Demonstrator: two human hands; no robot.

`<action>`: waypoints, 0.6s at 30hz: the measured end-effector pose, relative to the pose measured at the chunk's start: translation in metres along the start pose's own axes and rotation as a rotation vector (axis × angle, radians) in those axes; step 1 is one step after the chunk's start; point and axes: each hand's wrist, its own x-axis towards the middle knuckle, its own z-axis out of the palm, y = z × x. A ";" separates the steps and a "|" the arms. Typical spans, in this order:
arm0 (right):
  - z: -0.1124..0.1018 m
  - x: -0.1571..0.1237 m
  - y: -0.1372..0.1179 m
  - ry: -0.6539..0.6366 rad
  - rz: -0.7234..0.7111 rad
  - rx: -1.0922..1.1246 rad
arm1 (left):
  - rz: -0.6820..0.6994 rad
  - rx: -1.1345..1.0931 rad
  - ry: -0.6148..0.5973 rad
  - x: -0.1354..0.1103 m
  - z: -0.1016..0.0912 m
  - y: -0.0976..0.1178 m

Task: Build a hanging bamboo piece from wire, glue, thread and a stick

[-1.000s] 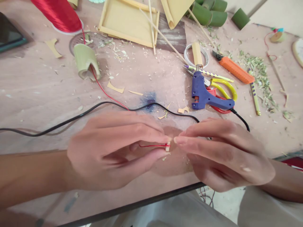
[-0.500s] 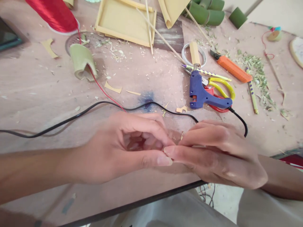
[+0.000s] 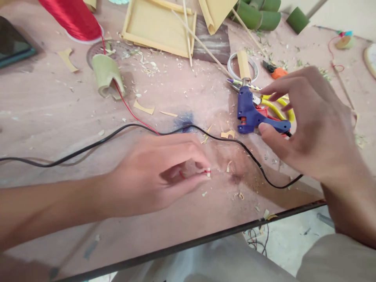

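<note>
With left hand (image 3: 158,178) pinching red thread (image 3: 129,110), right hand (image 3: 308,125) hovers over glue gun (image 3: 248,111).

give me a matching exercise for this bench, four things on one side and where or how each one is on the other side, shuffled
1 glue gun
2 thread spool
3 left hand
4 right hand

a red, at the top left of the view
b pinching a small piece wound with red thread
c open, thumb by the gun's handle
d blue, lying across yellow handles

Pairs: 1-d, 2-a, 3-b, 4-c
</note>
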 end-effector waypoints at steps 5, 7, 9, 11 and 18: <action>0.006 0.001 0.031 -0.277 0.088 -0.260 | 0.030 0.233 0.045 -0.001 0.005 -0.001; 0.011 0.000 0.031 -0.265 0.033 -0.316 | 0.021 0.239 0.045 -0.001 0.006 -0.001; 0.015 -0.002 0.027 -0.220 0.004 -0.409 | 0.003 0.247 0.039 0.000 0.005 -0.001; 0.017 -0.004 0.023 -0.165 0.007 -0.483 | -0.023 0.247 0.035 0.001 0.004 0.000; 0.013 -0.009 0.024 0.151 0.007 -0.329 | -0.104 0.170 0.064 0.003 0.003 0.003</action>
